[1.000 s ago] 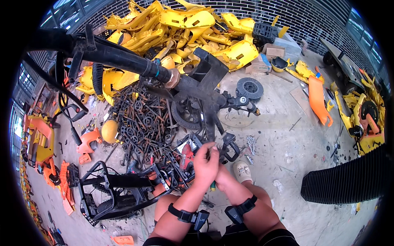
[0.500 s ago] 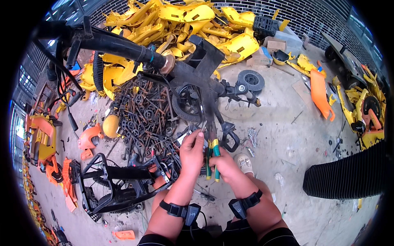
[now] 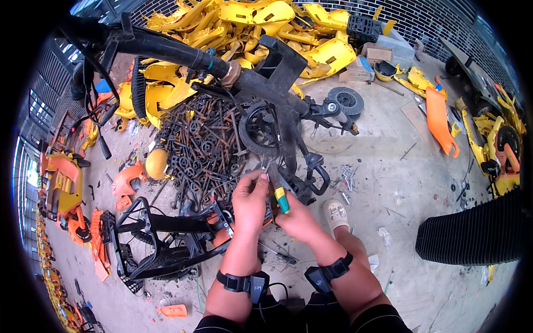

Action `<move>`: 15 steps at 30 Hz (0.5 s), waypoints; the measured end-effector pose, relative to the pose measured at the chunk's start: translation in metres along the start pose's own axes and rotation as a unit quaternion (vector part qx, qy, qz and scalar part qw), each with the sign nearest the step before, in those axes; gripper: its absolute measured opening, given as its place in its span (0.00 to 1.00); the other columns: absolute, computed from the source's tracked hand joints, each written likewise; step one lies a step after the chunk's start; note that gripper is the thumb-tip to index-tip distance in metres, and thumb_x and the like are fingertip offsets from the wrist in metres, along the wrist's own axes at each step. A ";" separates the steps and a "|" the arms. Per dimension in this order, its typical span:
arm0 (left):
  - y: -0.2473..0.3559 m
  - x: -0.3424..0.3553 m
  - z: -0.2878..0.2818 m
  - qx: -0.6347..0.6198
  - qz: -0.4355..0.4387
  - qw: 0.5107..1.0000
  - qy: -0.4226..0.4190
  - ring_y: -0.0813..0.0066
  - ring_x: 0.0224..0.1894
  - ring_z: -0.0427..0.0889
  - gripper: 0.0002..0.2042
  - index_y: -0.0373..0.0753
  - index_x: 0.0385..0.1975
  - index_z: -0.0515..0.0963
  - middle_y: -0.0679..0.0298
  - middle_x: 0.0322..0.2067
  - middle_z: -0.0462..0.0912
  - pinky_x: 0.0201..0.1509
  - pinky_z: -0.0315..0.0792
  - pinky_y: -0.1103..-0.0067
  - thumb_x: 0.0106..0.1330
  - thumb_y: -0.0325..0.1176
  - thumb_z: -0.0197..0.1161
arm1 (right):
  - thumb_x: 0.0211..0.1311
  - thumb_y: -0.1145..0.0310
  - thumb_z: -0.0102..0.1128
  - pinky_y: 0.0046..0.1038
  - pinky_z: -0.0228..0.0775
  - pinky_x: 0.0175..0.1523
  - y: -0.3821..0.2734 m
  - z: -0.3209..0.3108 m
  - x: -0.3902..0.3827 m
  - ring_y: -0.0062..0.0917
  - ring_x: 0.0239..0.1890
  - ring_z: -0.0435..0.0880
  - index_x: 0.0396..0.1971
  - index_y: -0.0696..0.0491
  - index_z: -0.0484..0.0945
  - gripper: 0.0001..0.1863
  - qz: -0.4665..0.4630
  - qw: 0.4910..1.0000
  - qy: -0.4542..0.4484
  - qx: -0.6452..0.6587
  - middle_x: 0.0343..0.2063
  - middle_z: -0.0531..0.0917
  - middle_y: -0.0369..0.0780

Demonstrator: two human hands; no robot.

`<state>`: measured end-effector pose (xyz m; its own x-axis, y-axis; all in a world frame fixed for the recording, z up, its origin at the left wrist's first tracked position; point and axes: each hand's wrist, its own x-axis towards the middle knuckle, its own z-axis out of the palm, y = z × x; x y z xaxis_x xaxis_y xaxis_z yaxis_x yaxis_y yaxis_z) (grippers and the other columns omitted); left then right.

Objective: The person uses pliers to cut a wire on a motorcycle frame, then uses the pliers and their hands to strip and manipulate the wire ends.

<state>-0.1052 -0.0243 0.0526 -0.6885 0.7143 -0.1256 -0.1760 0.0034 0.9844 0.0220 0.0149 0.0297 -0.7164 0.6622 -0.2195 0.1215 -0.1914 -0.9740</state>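
Note:
Pliers with green and yellow handles [image 3: 282, 201] are in my right hand [image 3: 295, 220], one handle showing above the fingers. Their metal end points up and away, beside the lower part of a black vehicle frame [image 3: 287, 141]. To the left of the pliers, my left hand [image 3: 250, 197] is closed in a pinch, thumb up. A thin strip or wire seems to rise from its fingertips, too small to name. The black frame stretches from a thick tube at the upper left down to my hands. A black loop-shaped part [image 3: 319, 176] sticks out at its lower right.
Left of my hands lies a heap of rusty metal parts [image 3: 202, 139], with a black tubular frame [image 3: 166, 227] nearer me. Yellow plastic panels [image 3: 261, 14] are piled at the back. A small wheel [image 3: 347, 101] lies on the floor, and a ribbed black object [image 3: 472, 228] stands at right.
The pliers have turned in my right hand, so one handle shows where two did before. My left hand has shifted slightly left. The whole view has moved a little.

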 end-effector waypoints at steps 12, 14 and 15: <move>-0.007 0.045 0.021 0.020 0.028 0.999 -0.012 0.83 0.40 0.80 0.14 0.33 0.55 0.81 0.62 0.42 0.86 0.44 0.75 0.83 0.74 0.31 0.61 | 0.56 0.84 0.51 0.29 0.72 0.54 -0.007 -0.005 0.054 0.26 0.49 0.81 0.64 0.57 0.67 0.32 -0.056 0.994 0.083 -0.043 0.48 0.81 0.44; -0.015 0.055 0.020 0.014 0.004 1.000 -0.011 0.81 0.43 0.81 0.15 0.32 0.56 0.81 0.60 0.44 0.86 0.48 0.75 0.82 0.73 0.30 0.61 | 0.58 0.82 0.51 0.33 0.70 0.59 -0.005 -0.003 0.061 0.37 0.55 0.80 0.64 0.57 0.67 0.30 -0.038 0.995 0.087 -0.010 0.50 0.81 0.48; -0.018 0.057 0.021 0.002 0.005 1.000 -0.009 0.81 0.42 0.81 0.15 0.31 0.56 0.80 0.61 0.44 0.86 0.47 0.75 0.83 0.74 0.30 0.60 | 0.59 0.81 0.51 0.35 0.68 0.62 -0.002 -0.001 0.066 0.42 0.59 0.80 0.63 0.57 0.67 0.29 -0.030 0.996 0.088 0.007 0.52 0.81 0.50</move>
<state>-0.1272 0.0311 0.0301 -0.6770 0.7272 -0.1137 -0.1661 -0.0005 0.9861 -0.0242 0.0598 0.0171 -0.5900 0.7895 -0.1692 0.0720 -0.1573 -0.9849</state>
